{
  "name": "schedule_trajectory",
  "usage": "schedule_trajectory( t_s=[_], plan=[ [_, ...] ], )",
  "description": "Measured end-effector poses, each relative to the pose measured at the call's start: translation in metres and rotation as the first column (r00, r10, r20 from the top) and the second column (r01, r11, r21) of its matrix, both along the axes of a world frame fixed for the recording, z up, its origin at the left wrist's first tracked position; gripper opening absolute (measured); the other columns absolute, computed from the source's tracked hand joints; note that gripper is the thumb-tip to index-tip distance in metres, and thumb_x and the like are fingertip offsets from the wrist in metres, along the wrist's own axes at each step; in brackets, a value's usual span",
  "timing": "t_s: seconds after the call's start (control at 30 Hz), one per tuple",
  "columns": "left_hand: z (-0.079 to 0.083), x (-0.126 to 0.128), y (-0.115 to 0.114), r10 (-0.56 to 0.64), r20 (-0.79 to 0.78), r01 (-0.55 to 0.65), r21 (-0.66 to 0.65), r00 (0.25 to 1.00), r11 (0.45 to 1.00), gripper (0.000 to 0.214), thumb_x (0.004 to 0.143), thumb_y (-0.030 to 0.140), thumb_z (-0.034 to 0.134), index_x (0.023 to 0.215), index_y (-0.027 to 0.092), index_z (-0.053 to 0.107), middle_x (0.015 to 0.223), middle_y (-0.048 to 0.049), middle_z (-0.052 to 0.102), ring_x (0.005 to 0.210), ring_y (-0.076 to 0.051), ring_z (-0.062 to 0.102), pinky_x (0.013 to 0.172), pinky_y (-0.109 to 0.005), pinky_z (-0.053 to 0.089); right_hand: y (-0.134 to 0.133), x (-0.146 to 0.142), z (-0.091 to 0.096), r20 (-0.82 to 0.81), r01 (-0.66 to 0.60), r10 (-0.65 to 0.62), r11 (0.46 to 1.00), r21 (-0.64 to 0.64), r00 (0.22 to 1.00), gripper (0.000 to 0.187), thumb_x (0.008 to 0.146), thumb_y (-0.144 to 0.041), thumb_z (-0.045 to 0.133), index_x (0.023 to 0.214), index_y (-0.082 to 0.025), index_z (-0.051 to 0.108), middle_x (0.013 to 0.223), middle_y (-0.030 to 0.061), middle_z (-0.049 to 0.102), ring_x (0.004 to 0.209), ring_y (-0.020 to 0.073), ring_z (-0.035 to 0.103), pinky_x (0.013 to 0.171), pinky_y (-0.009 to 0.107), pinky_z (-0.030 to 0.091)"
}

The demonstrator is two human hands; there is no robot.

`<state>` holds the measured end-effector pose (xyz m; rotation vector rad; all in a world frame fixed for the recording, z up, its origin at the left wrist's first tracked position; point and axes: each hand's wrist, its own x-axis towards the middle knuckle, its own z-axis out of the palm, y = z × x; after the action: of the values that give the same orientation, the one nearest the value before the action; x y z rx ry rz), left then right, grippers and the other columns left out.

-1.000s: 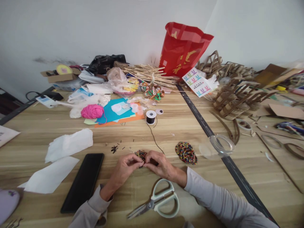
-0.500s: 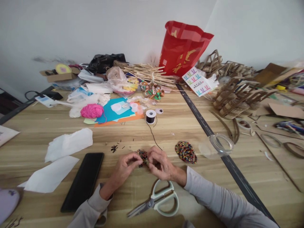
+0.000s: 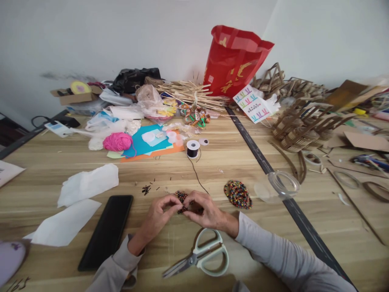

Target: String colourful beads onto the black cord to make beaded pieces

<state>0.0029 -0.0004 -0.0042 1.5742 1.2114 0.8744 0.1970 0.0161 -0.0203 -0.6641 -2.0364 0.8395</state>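
Observation:
My left hand [image 3: 162, 211] and my right hand [image 3: 202, 209] meet fingertip to fingertip over a small cluster of multicoloured beads [image 3: 180, 196]. Both pinch at the same spot, where a dark bit shows; whether it is a bead or cord end I cannot tell. My fingers cover part of the beads. From a white spool [image 3: 193, 149] of black cord, a loose strand [image 3: 197, 175] runs down toward my right hand. To the right lies a coiled string of coloured beads [image 3: 238, 194]. Scissors with pale green handles [image 3: 212, 253] rest just below my hands.
A black phone [image 3: 105, 233] and white paper pieces [image 3: 88, 184] lie left. Short black offcuts [image 3: 146, 189] sit beyond my left hand. Pink yarn [image 3: 118, 141], a red bag [image 3: 235, 63], small woven baskets [image 3: 299, 127] and a clear tape roll [image 3: 283, 184] stand farther off.
My right hand has moved left, so its fingertips now meet those of my left hand. The left hand has hardly moved.

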Motion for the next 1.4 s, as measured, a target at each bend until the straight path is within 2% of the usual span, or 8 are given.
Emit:
schedule_trajectory(
  t_s=[0.23,0.5,0.7,0.83,1.07,1.2,1.4],
  plan=[
    [0.005,0.002,0.002,0.002,-0.075,0.003,0.061,0.997,0.998,0.013,0.078,0.025,0.062,0.069,0.016,0.065,0.068,-0.0016,0.067,0.068,-0.016,0.060,0.066,-0.025,0.046,0.002,-0.002,-0.006,-0.022,0.037,-0.037,0.999,0.012,0.999,0.010,0.089,-0.024,0.057,0.082,-0.017,0.059,0.074,0.0061,0.063,0.070,0.0160,0.059,0.064,0.026,0.048],
    [0.016,0.005,0.009,-0.014,-0.145,0.036,0.156,0.989,0.987,0.011,0.077,0.022,0.061,0.068,0.018,0.065,0.071,-0.0026,0.069,0.069,-0.017,0.061,0.069,-0.027,0.048,0.004,-0.002,-0.005,-0.037,0.088,-0.088,0.996,0.023,0.995,0.016,0.091,-0.027,0.054,0.082,-0.017,0.062,0.075,0.0064,0.063,0.071,0.0159,0.058,0.066,0.027,0.048],
    [0.012,0.005,0.012,-0.050,-0.224,0.099,0.214,0.973,0.972,0.010,0.079,0.019,0.060,0.072,0.017,0.066,0.073,-0.0036,0.068,0.070,-0.017,0.062,0.068,-0.027,0.048,0.005,0.000,-0.005,-0.030,0.096,-0.096,0.995,0.012,0.995,0.017,0.093,-0.027,0.051,0.082,-0.017,0.060,0.075,0.0060,0.061,0.073,0.0163,0.057,0.068,0.028,0.047],
    [0.003,0.003,0.008,-0.094,-0.330,0.191,0.274,0.939,0.942,0.010,0.081,0.017,0.060,0.076,0.018,0.068,0.078,-0.0043,0.069,0.076,-0.018,0.063,0.072,-0.029,0.048,0.004,0.002,-0.003,-0.027,0.100,-0.100,0.995,-0.012,0.995,0.018,0.093,-0.027,0.051,0.081,-0.017,0.059,0.077,0.0062,0.060,0.074,0.0163,0.056,0.067,0.027,0.046],
    [-0.004,-0.003,0.004,-0.153,-0.510,0.385,0.389,0.847,0.837,0.012,0.086,0.018,0.056,0.078,0.018,0.066,0.077,-0.0049,0.065,0.074,-0.019,0.061,0.069,-0.029,0.047,0.001,0.002,-0.004,-0.038,0.142,-0.143,0.989,-0.036,0.989,0.015,0.092,-0.028,0.054,0.084,-0.016,0.061,0.076,0.0053,0.061,0.071,0.0151,0.056,0.065,0.026,0.047],
    [-0.003,-0.004,0.003,-0.151,-0.538,0.415,0.414,0.830,0.810,0.013,0.087,0.019,0.056,0.079,0.018,0.065,0.078,-0.0057,0.065,0.074,-0.020,0.060,0.069,-0.030,0.047,0.001,0.003,-0.005,-0.056,0.162,-0.165,0.985,-0.060,0.985,0.016,0.091,-0.029,0.056,0.087,-0.015,0.062,0.077,0.0053,0.062,0.070,0.0144,0.057,0.065,0.025,0.048],
    [-0.005,-0.005,0.003,-0.140,-0.539,0.409,0.418,0.830,0.811,0.018,0.090,0.022,0.052,0.079,0.019,0.066,0.077,-0.0049,0.064,0.074,-0.020,0.060,0.070,-0.031,0.046,0.003,0.005,0.001,-0.049,0.154,-0.160,0.981,-0.114,0.986,0.022,0.092,-0.032,0.055,0.081,-0.015,0.062,0.073,0.0045,0.061,0.070,0.0142,0.056,0.066,0.025,0.047]
  ],
)
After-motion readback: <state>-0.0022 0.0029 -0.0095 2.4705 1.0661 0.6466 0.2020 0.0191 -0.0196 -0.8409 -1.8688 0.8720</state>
